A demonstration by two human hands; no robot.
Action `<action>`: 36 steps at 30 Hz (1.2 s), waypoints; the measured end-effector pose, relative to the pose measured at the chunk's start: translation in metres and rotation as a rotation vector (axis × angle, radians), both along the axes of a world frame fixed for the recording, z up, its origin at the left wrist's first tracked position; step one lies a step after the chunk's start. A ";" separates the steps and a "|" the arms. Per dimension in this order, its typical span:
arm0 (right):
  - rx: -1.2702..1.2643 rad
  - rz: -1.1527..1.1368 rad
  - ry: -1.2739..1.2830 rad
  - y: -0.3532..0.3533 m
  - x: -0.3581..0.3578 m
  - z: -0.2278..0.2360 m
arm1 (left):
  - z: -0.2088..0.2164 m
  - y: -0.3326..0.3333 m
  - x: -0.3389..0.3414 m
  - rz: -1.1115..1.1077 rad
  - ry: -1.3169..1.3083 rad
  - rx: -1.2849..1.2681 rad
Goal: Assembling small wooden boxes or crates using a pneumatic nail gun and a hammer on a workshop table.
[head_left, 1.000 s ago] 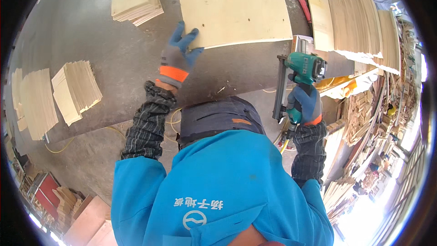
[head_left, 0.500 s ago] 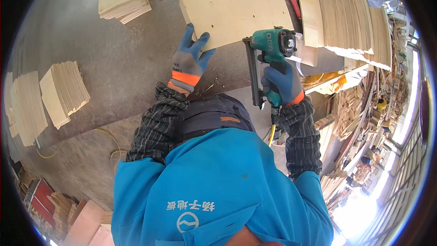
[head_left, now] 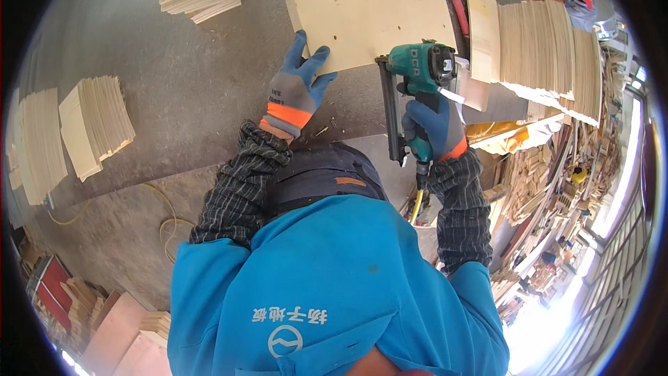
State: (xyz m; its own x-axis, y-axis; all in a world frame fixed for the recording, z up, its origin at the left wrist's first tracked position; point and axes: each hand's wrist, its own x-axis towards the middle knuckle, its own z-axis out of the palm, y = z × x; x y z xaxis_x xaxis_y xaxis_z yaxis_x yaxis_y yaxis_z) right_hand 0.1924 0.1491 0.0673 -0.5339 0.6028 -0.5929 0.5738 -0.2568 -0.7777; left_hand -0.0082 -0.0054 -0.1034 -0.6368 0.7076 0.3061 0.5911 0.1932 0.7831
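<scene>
Wooden stacks [head_left: 42,143] are set at left on the grey table [head_left: 202,90]. There, by the left hand [head_left: 299,87], grip spread, a pale panel's [head_left: 372,17] near-left corner is touched. A nail gun [head_left: 416,66] is clamped in the right hand's [head_left: 437,129] grip; rightward, the room is cluttered with timber [head_left: 529,174].

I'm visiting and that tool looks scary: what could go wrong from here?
The left hand is spread at the near left corner of the wooden panel, not far from the green nail gun in the right hand; a misfire might injure it. The yellow hose below the gun could snag.
</scene>
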 end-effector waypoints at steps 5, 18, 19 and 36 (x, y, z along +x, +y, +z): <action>0.007 0.010 0.005 0.001 -0.002 0.000 | -0.004 0.001 0.000 0.013 0.003 0.004; 0.023 0.041 -0.002 0.003 0.000 -0.002 | -0.008 0.000 -0.001 0.006 0.022 0.024; 0.025 0.043 -0.004 0.003 -0.001 -0.001 | -0.008 0.000 -0.001 0.005 0.010 0.018; -0.052 0.074 -0.011 -0.021 -0.018 0.006 | -0.001 0.000 -0.001 -0.049 -0.072 0.016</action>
State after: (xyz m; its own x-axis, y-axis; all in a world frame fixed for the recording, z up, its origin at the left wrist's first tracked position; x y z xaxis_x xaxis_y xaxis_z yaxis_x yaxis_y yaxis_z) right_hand 0.1742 0.1282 0.0735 -0.5691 0.5303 -0.6284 0.6013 -0.2528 -0.7580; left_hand -0.0094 -0.0053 -0.1042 -0.6221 0.7342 0.2720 0.5414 0.1525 0.8268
